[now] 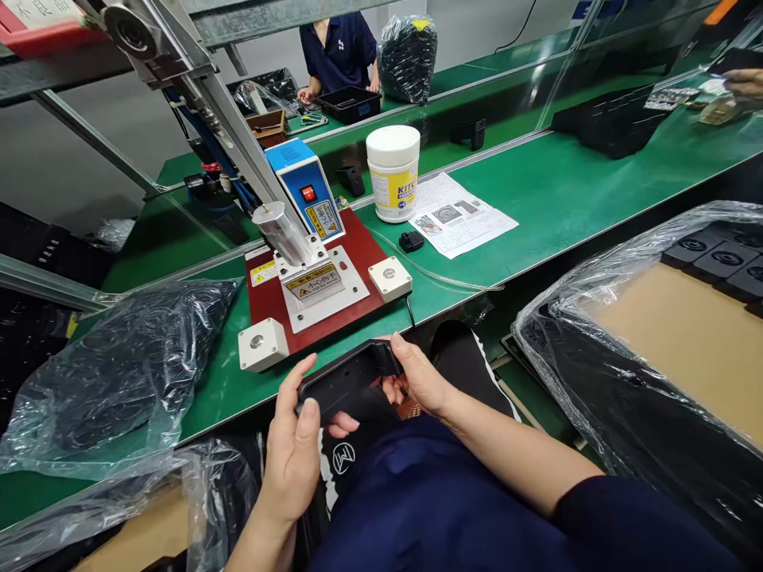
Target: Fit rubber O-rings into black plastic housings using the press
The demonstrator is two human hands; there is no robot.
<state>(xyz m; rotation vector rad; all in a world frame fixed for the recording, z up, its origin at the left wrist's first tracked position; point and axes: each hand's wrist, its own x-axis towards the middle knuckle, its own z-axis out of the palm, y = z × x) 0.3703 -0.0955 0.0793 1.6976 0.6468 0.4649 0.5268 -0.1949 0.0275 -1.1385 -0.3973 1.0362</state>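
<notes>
Black moulded plastic housing (342,383) held in both hands, just off the edge of the green bench (536,202); long axis lies across the body. Fingers of the left hand (292,461) curled beneath; right hand (417,378), nearer the bench, closed around the far end.

My workbench (536,199) carries the pneumatic press (310,290) at its near edge, with a tub (393,173) and a printed sheet (458,214) beyond it to the right.
</notes>
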